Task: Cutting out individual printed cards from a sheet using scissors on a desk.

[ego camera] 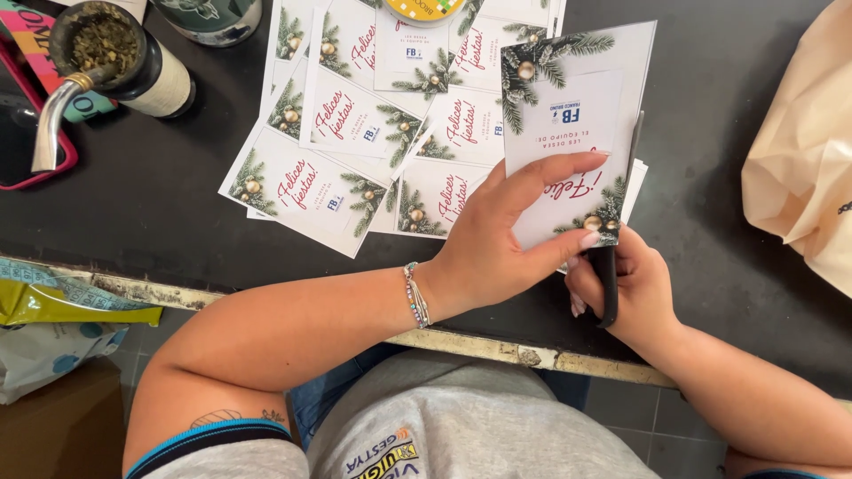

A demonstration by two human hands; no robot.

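Left hand [493, 244] pinches a card [568, 124] above the loose cards [328, 191] on the tabletop [142, 195] — right hand [626, 293] grips scissors [608, 279] at that card's edge

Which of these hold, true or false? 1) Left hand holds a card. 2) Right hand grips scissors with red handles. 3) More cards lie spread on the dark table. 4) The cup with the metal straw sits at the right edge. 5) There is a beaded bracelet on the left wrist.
1) True: the left hand holds a card with pine-branch decoration.
2) False: the right hand grips scissors with black handles.
3) True: the spread cards lie on the dark table.
4) False: the cup with the metal straw is at the upper left.
5) True: the bracelet circles the left wrist.
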